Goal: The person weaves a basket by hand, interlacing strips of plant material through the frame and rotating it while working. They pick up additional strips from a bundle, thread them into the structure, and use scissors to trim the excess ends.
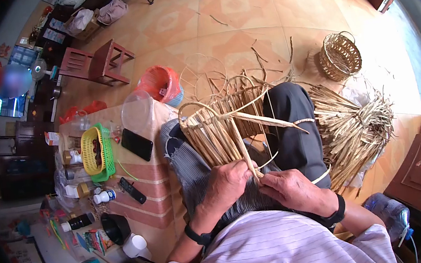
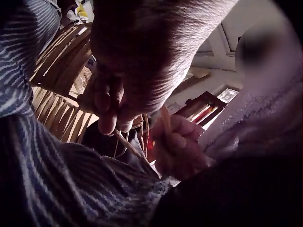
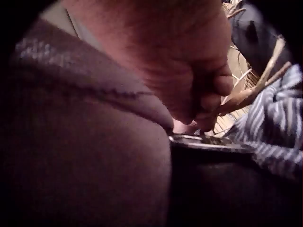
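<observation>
Over our lap, our left hand [image 1: 229, 181] and right hand [image 1: 292, 189] each pinched weaving strips [image 1: 248, 155] with curled fingers beside the half-woven basket [image 1: 220, 125].

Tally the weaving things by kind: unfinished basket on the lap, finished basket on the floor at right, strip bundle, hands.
unfinished basket: 1
finished basket: 1
strip bundle: 1
hands: 2, left hand and right hand, both gripping the unfinished basket
total: 5
</observation>
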Action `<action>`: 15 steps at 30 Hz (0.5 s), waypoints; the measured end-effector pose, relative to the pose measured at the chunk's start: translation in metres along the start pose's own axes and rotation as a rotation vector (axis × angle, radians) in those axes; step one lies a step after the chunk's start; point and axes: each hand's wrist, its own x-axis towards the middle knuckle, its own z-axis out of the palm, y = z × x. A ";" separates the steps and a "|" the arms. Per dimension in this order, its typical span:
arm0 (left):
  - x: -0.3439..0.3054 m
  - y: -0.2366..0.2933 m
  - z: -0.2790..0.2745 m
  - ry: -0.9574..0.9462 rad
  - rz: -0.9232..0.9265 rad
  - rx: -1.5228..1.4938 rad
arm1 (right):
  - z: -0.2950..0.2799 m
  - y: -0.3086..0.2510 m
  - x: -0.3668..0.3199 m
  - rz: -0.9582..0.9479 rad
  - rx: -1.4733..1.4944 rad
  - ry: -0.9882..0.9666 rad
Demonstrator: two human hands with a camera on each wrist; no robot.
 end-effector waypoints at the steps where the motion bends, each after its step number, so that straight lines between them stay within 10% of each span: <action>1: 0.001 0.003 -0.002 -0.011 -0.011 0.008 | 0.002 0.006 -0.003 0.021 -0.009 0.002; 15: 0.006 0.014 -0.019 -0.123 -0.085 -0.104 | 0.015 0.024 -0.001 0.166 -0.098 0.005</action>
